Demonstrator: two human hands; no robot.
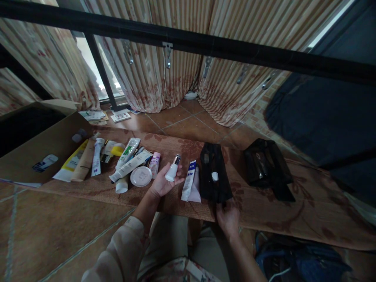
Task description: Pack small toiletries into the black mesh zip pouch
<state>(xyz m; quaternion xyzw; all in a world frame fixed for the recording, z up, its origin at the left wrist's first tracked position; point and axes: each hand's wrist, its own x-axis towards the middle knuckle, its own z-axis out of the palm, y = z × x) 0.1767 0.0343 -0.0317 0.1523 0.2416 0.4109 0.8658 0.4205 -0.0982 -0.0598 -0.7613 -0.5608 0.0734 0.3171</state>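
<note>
My left hand [164,182], palm up, holds a small white bottle with a silver cap [172,171] in its fingers. My right hand [228,217] is at the near end of a black mesh pouch [210,162], its fingers closed on the end and partly hidden. A small white object [215,176] shows on top of the pouch. Between my hands lie a white and blue tube [188,181] and a pale lilac tube [195,189]. Left of my left hand are a round white-lidded jar [141,176], a pink bottle [154,164] and several tubes [132,163].
A second black mesh pouch [266,166] stands at right on the patterned cloth [317,196]. An open cardboard box [44,147] is at far left, beside a yellow and white tube [72,162]. A dark metal bar [188,41] crosses before the striped curtains [176,86]. A blue bag [302,258] lies below right.
</note>
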